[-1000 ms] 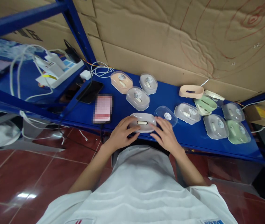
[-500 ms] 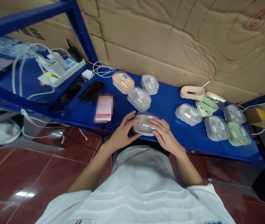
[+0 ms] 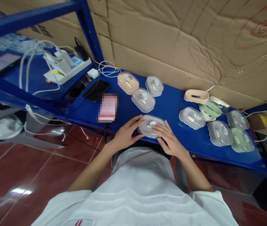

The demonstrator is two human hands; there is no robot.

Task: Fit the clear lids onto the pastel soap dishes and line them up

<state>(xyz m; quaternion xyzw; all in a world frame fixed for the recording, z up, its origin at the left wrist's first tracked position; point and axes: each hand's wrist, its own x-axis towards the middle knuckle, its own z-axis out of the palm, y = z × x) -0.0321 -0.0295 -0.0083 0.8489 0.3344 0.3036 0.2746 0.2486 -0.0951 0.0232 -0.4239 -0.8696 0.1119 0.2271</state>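
Observation:
A grey oval case with a clear lid (image 3: 148,126) lies at the front edge of the blue table, between my two hands. My left hand (image 3: 126,133) touches its left end, with thumb and fingers at its front and back sides. Fingers of my right hand (image 3: 169,138) rest on the lid's right part, near a round sticker, and the thumb is at the front right. Behind it sit another grey case (image 3: 143,100), a peach case (image 3: 128,83) and a further grey one (image 3: 154,85).
On the right of the blue table (image 3: 168,103) are several cases, a peach tray (image 3: 196,96) and a green tray (image 3: 210,110). To the left lie a lit phone (image 3: 108,108), a dark phone (image 3: 96,90) and cables. A cardboard wall (image 3: 147,40) stands behind.
The view has shifted slightly. My right hand's fingers have slid toward the right end of the lid, uncovering its sticker more. My left hand stays at the left end.

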